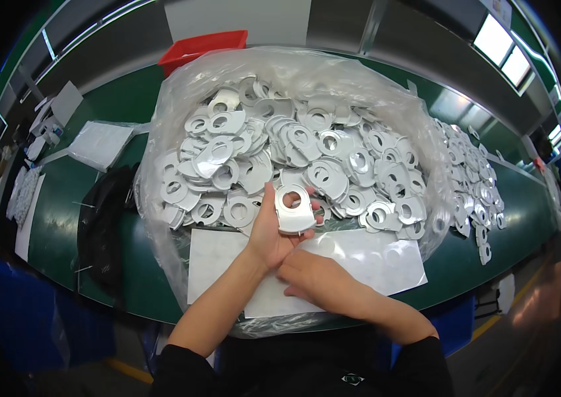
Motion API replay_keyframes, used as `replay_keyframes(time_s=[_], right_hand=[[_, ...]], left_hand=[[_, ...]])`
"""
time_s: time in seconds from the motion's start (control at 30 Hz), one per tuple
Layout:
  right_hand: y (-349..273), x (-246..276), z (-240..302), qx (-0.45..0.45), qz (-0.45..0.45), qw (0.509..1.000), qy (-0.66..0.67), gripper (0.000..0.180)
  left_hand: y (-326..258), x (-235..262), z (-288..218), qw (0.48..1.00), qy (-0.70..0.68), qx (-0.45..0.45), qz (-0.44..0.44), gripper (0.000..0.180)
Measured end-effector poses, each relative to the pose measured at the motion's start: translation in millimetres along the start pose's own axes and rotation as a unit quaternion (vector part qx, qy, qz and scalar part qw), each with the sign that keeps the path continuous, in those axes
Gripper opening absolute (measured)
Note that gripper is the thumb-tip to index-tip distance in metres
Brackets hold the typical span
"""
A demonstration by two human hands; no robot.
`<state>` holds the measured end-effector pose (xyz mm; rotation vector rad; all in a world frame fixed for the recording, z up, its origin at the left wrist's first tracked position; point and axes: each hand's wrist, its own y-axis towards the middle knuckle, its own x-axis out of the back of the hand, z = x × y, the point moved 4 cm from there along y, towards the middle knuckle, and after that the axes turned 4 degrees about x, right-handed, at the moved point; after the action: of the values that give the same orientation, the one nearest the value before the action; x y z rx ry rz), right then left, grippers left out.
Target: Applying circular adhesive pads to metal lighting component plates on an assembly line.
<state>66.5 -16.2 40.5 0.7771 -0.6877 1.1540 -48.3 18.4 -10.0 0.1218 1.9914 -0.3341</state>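
My left hand (272, 236) is palm up with its fingers wrapped round a flat silver-white metal plate (297, 220). The plate has a large round hole at one end and a squared-off lower end. Close beside the left wrist, my right hand (317, 280) is curled above a white sheet (386, 263); whatever its fingers may hold is hidden. Faint round outlines show on this glossy sheet. Just beyond both hands rises a heap of similar metal plates (300, 137), piled on a clear plastic bag (178, 92).
More metal plates (469, 175) are spread on the green table (522, 212) at the right. A red bin (202, 46) stands behind the bag. To the left lie a plastic-wrapped white packet (100, 143) and a crumpled black bag (105, 228).
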Motion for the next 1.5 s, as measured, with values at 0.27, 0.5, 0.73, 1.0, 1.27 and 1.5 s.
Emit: replay_keyframes(time_s=[0.27, 0.5, 0.73, 1.0, 1.27, 1.5], right_hand=[[-1.8, 44.0, 14.8, 0.090, -0.012, 0.936, 0.341, 0.014], [-7.4, 59.9, -59.2, -0.156, -0.430, 0.804, 0.379, 0.016], [-2.0, 37.2, -78.4, -0.161, -0.399, 0.793, 0.431, 0.016], [-0.2, 31.5, -79.9, -0.175, -0.396, 0.793, 0.429, 0.016], [-0.2, 30.8, -80.6, -0.175, -0.400, 0.790, 0.431, 0.015], [-0.9, 31.9, -79.8, -0.185, -0.387, 0.793, 0.433, 0.015]], left_hand=[[0.8, -1.2, 4.4, 0.999, 0.050, 0.003, -0.020, 0.072], [-0.4, -3.0, 10.1, 0.990, 0.135, 0.016, -0.039, 0.071], [-0.8, -3.3, 12.1, 0.986, 0.155, 0.004, -0.066, 0.068], [-1.8, -5.6, 11.2, 0.985, 0.153, -0.002, -0.079, 0.066], [-1.0, -5.0, 11.3, 0.988, 0.141, -0.004, -0.065, 0.061], [-0.4, -4.0, 11.9, 0.989, 0.137, -0.001, -0.063, 0.059]])
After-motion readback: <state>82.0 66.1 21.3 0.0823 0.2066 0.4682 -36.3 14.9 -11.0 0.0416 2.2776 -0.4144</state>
